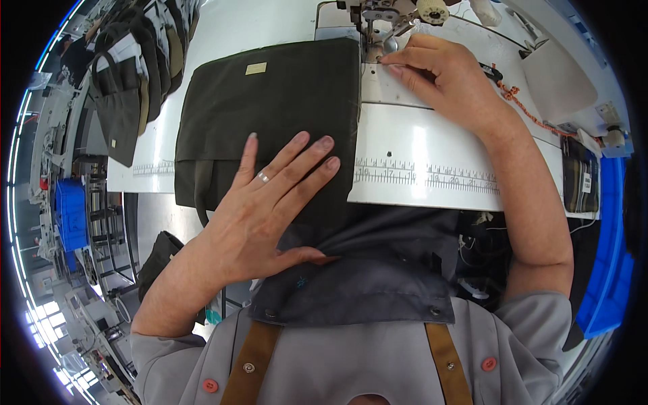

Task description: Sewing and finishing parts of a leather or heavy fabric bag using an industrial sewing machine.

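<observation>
A dark olive fabric piece [270,115] with a small tan label lies flat on the white sewing table [432,162]. My left hand [270,202] presses on its near part, palm down, fingers spread, a ring on one finger. My right hand [439,77] rests on the table to the right of the fabric, fingertips at the fabric's far right edge beside the sewing machine's presser foot [373,37]. The fabric's far right corner sits under the machine head. Neither hand grips anything.
A stack of similar dark pieces [131,74] lies at the table's far left. A printed ruler strip [425,177] runs along the table's front. Blue bins stand at the left [71,212] and right [611,256]. An orange cord [523,108] trails behind my right wrist.
</observation>
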Demonstrator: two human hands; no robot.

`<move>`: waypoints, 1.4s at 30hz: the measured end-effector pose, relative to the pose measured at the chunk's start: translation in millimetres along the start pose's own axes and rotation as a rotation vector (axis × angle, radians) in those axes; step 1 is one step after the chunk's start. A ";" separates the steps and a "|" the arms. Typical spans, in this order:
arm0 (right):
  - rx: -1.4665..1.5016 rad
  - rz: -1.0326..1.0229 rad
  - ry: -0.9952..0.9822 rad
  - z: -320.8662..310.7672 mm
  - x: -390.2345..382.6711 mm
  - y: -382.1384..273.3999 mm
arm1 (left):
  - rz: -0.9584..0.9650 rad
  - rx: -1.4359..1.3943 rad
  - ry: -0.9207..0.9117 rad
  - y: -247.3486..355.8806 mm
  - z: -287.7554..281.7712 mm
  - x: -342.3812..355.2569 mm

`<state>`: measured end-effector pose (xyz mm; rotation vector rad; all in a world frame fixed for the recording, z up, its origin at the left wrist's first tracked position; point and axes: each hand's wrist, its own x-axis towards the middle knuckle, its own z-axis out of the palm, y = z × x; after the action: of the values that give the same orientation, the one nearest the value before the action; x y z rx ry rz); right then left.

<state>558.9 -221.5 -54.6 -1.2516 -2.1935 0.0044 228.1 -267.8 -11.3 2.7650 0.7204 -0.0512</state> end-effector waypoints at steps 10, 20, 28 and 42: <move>0.049 0.043 0.027 4.0 3.3 -2.0 | -0.241 0.115 0.591 -13.4 36.3 -100.9; 0.060 0.165 0.025 -5.1 -3.2 -8.2 | -0.469 -0.525 1.572 -15.3 -37.8 -195.8; 0.109 0.121 0.069 0.1 -9.9 7.5 | -0.747 -1.084 1.527 -6.5 -33.4 -255.7; 0.105 0.189 0.044 1.5 -11.4 14.2 | -0.791 -1.107 1.550 -15.6 -7.8 -303.3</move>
<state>573.4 -222.1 -65.7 -1.3808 -2.0037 0.1642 -45.1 -396.1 23.8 0.9245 1.4076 1.7553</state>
